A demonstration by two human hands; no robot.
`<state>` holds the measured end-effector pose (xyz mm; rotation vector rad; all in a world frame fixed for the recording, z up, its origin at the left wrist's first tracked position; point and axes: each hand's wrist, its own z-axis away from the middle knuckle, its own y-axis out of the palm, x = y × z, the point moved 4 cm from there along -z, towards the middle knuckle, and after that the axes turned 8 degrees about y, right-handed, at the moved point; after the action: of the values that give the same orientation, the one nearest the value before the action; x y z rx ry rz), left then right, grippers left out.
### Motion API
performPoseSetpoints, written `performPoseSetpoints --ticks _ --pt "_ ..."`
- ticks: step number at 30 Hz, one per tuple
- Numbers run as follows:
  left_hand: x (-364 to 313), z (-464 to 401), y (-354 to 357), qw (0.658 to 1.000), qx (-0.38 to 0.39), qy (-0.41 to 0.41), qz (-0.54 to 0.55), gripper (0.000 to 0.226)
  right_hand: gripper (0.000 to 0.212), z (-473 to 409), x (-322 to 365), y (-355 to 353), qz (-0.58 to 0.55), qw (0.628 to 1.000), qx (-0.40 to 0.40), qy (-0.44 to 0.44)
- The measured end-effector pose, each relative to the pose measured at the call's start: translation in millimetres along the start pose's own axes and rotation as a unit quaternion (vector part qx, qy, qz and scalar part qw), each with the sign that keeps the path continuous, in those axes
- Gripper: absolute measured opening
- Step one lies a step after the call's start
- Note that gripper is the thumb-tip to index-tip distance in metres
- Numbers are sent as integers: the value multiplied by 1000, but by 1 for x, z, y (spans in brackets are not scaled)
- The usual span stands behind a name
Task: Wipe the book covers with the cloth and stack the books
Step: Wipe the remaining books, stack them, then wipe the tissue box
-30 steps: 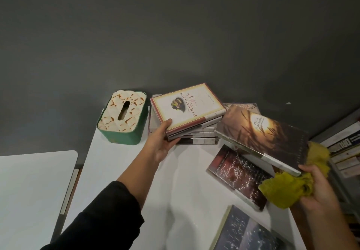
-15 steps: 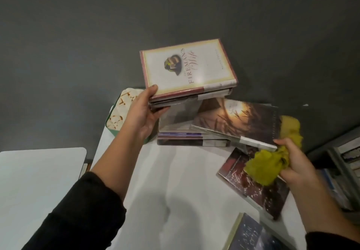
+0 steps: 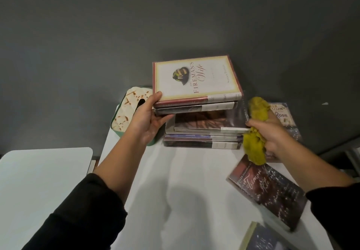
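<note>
tissue box (image 3: 130,111) left of book stack (image 3: 202,136)

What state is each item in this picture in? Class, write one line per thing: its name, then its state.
Left hand: grips two closed books, lifted above the stack.
The Fireman's Wife: closed, topmost of the lifted pair.
Right hand: holds the cloth, slides a brown-covered book into the gap.
Yellow cloth: crumpled.
Brown-covered book: closed, on the stack.
Stack: flat on the white table.
Timon book: closed, lying flat.
Tissue box: slot open.

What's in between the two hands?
In the head view, the stack of books sits between the left hand and the right hand, which also grips the yellow cloth.
</note>
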<state>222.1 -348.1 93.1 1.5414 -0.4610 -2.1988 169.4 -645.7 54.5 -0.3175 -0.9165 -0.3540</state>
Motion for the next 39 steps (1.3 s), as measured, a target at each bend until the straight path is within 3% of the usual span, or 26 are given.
performPoseSetpoints --ticks 4,13,19,26,32,39 --pt "10 -2 6 1000 6 -23 -19 19 52 -2 0 2 56 998 -17 -14" --pt "30 -5 14 997 26 -61 -43 21 70 2 7 8 16 996 -21 -80" --pt "31 -10 12 997 3 -64 -35 24 49 -4 8 9 -12 997 -5 -72" --pt "30 -14 6 995 21 -72 -71 20 49 -8 -4 12 -17 997 -20 -72" --pt "23 -14 7 976 40 -102 -189 26 47 -7 -7 10 -24 997 -19 -68" --pt "19 -8 15 939 13 -59 -338 24 46 0 -15 6 -11 995 -33 -93"
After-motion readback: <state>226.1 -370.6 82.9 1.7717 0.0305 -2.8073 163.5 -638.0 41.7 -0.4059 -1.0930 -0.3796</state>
